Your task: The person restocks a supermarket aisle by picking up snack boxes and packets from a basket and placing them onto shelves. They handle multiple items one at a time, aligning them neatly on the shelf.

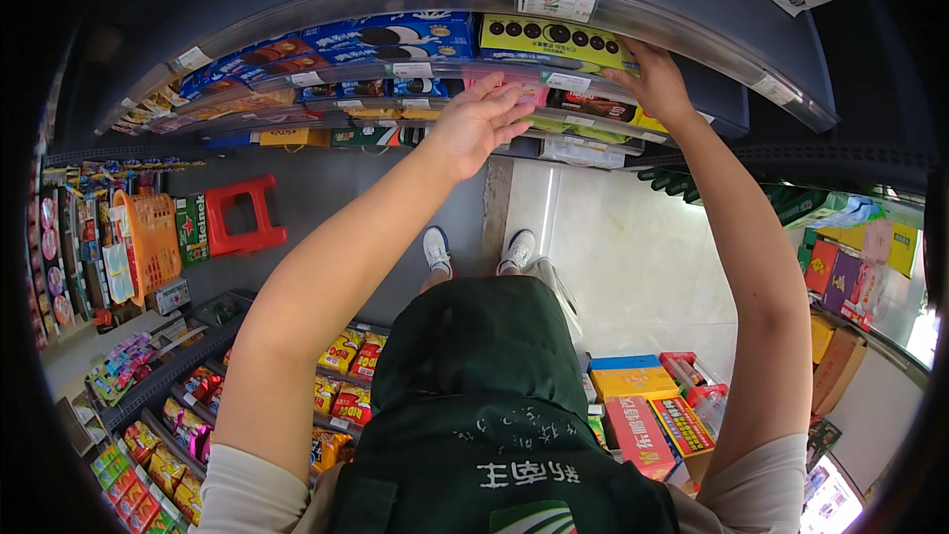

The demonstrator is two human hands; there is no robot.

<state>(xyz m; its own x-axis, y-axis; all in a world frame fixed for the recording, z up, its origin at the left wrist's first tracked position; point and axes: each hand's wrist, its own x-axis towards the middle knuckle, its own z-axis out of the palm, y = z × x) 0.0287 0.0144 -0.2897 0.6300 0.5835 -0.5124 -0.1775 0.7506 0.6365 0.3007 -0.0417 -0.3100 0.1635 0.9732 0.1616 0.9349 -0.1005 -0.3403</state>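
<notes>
My right hand (652,80) touches the right end of a yellow-green cookie box (552,35) on a store shelf, thumb at its front and the other fingers partly hidden behind the shelf's clear edge strip. Whether it grips the box I cannot tell. My left hand (478,122) is in front of the shelf edge, palm turned partly up, fingers apart and nothing in it. Blue Oreo-type cookie boxes (400,37) stand left of the yellow-green one. Below them, on a lower shelf, are a pink package (532,95) and a dark brown package (589,102).
Clear shelf edge strips with price tags (567,81) run across in front of me. A red plastic stool (276,231), a green Heineken carton (193,228) and an orange basket (157,245) stand at left. Snack bags (352,404) and boxes (637,434) are close behind me.
</notes>
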